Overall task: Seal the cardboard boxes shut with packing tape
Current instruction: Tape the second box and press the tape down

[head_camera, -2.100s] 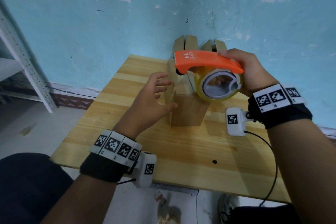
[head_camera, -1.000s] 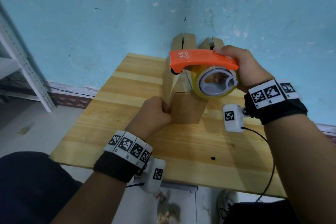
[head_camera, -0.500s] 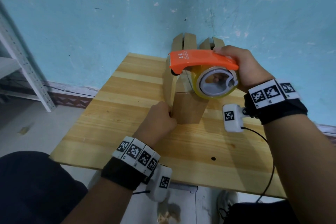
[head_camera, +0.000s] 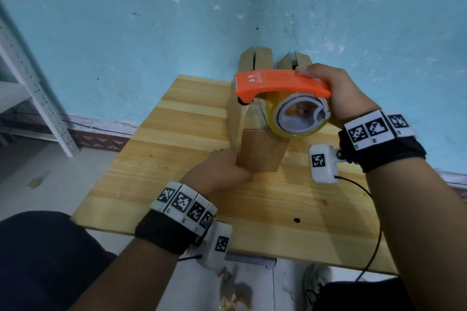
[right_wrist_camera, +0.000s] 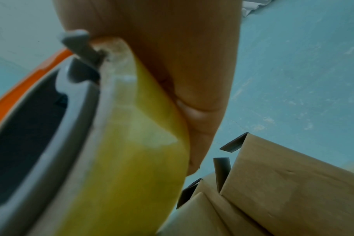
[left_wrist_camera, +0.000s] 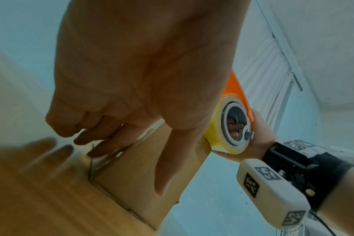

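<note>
Since a moment ago the left hand (head_camera: pixel 218 171) has slid lower, fingers (left_wrist_camera: pixel 103 146) curled, pinching tape to the cardboard box (head_camera: pixel 257 151) on the wooden tabletop (head_camera: pixel 316 222). The right hand (head_camera: pixel 336 93) grips the orange tape dispenser (head_camera: pixel 278 83) above it. Open-flapped boxes (head_camera: pixel 255 58) stand against the blue wall (head_camera: pixel 151 20).

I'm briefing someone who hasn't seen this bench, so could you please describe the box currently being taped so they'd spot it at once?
Start at the wooden table against the blue wall. Near its far middle stands the cardboard box, directly below the orange tape dispenser gripped by the right hand. Unlike the open-flapped boxes behind it, the left hand holds its near corner.
</note>
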Demonstrator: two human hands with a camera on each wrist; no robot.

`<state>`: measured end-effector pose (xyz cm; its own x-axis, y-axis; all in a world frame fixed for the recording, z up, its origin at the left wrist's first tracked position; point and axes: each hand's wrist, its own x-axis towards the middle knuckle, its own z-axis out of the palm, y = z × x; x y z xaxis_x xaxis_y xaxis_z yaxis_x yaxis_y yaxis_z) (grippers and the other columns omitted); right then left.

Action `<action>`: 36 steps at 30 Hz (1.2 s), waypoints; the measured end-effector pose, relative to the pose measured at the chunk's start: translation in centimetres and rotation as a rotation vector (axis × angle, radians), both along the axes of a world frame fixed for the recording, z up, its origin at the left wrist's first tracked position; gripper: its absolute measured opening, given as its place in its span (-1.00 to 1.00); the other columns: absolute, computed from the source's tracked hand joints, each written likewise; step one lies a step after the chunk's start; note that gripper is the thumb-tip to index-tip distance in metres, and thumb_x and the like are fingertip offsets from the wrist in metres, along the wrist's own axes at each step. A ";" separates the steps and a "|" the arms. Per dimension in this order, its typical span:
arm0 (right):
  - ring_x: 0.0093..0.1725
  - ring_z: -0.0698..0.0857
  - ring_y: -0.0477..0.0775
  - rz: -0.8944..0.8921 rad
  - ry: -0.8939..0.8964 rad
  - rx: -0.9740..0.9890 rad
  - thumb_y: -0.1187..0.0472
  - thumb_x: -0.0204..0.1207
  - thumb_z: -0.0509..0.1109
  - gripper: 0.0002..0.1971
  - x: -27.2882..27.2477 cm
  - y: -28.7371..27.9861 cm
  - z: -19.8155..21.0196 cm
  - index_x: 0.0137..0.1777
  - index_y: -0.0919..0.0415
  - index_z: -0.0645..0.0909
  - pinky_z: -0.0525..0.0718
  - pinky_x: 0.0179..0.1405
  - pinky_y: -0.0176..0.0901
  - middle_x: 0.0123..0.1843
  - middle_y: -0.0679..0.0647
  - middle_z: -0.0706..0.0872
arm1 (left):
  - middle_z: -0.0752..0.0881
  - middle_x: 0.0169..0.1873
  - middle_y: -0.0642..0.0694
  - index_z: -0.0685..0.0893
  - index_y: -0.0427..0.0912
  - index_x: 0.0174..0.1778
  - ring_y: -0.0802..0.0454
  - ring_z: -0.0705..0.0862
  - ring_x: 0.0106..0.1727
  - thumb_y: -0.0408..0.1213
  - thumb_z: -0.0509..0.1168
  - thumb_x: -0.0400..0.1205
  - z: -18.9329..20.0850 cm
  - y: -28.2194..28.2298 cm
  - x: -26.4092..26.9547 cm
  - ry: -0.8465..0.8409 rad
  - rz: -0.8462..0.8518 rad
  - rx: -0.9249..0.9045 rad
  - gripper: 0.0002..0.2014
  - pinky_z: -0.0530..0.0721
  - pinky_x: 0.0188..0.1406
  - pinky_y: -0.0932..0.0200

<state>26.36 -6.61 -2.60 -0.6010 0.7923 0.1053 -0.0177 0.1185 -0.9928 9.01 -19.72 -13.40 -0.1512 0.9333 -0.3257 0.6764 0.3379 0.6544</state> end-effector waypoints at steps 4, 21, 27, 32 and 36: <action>-0.46 0.46 0.14 0.005 0.005 -0.004 0.02 0.49 0.38 -0.73 0.0 -0.1 0.0 -0.40 0.05 0.72 0.42 -0.36 -0.07 -0.49 0.07 0.60 | 0.63 0.34 -0.20 0.63 -0.19 0.22 -0.11 0.62 0.29 0.04 0.50 0.52 1.1 -0.4 -0.5 0.042 0.006 -0.031 -0.52 0.57 0.01 0.11; -0.48 0.56 0.08 0.016 -0.027 0.002 0.00 0.48 0.39 -0.76 0.4 -0.2 0.2 -0.31 0.12 0.70 0.54 -0.36 -0.16 -0.44 0.09 0.64 | 0.39 0.46 0.18 0.29 0.02 0.64 0.28 0.38 0.42 -0.31 0.65 0.38 2.6 1.6 -1.2 -0.138 -0.111 0.608 -0.05 0.43 0.40 0.26; -0.47 0.58 0.11 -0.038 -0.083 0.003 0.03 0.37 0.44 -0.76 2.7 0.4 0.8 -0.21 0.23 0.67 0.55 -0.33 -0.13 -0.43 0.13 0.65 | 0.52 0.42 0.04 0.53 -0.09 0.48 0.16 0.50 0.43 -0.33 0.68 0.30 1.6 2.0 -1.7 -0.082 -0.080 0.742 -0.20 0.51 0.45 0.17; -0.47 0.66 0.08 -0.011 -0.223 0.068 0.05 0.50 0.39 -0.71 5.2 0.4 0.5 -0.34 0.16 0.80 0.64 -0.35 -0.22 -0.42 0.15 0.71 | 0.52 0.45 0.02 0.55 -0.14 0.46 0.14 0.49 0.48 -0.37 0.69 0.28 1.5 2.5 -1.5 -0.027 -0.071 0.787 -0.20 0.43 0.50 0.25; -0.34 0.66 0.23 -0.050 -0.299 0.069 -0.05 0.41 0.43 -0.56 6.2 0.8 -0.4 -0.10 0.42 0.72 0.63 -0.22 -0.07 -0.22 0.37 0.69 | 0.53 0.44 0.06 0.57 -0.14 0.46 0.14 0.50 0.46 -0.32 0.71 0.25 2.3 2.9 -1.6 0.058 -0.091 0.738 -0.18 0.41 0.46 0.27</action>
<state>32.55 -5.84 -2.95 -0.5736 0.8190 -0.0158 0.2812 0.1788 -0.9428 7.42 -16.87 -11.07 -0.0602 0.9159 0.3969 0.7214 -0.2349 0.6515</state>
